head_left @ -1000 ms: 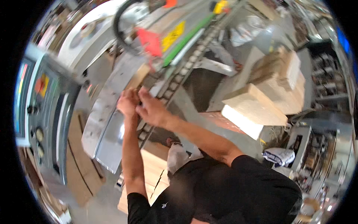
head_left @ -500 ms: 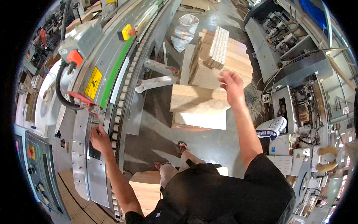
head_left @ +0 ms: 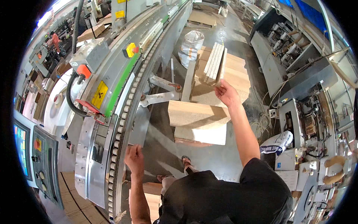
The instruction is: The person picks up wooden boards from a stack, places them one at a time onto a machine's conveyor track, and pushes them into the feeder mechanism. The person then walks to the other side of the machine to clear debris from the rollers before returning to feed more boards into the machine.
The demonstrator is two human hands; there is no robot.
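Observation:
My right hand (head_left: 228,94) pinches the near end of a narrow wooden board (head_left: 223,67). The board leans slightly away from a small bundle of pale-edged boards (head_left: 214,61), with a thin gap between them. That bundle lies on a larger stack of wood-coloured boards (head_left: 235,71). Beside the roller track (head_left: 116,143) of the machine, my left hand (head_left: 134,159) is loosely closed, with nothing visible in it. Its fingers are curled near the track's outer edge.
Nearer to me stands a second board stack (head_left: 197,115). The long machine (head_left: 123,71) with a green strip runs along the left, by a control panel (head_left: 44,164). A white sack (head_left: 191,46) stands behind the stacks. Cables (head_left: 257,114) and machinery (head_left: 302,123) are at right.
My right hand has reached the bundle and tipped one board away from it. My left hand has moved back from the machine's infeed, toward me and to the right.

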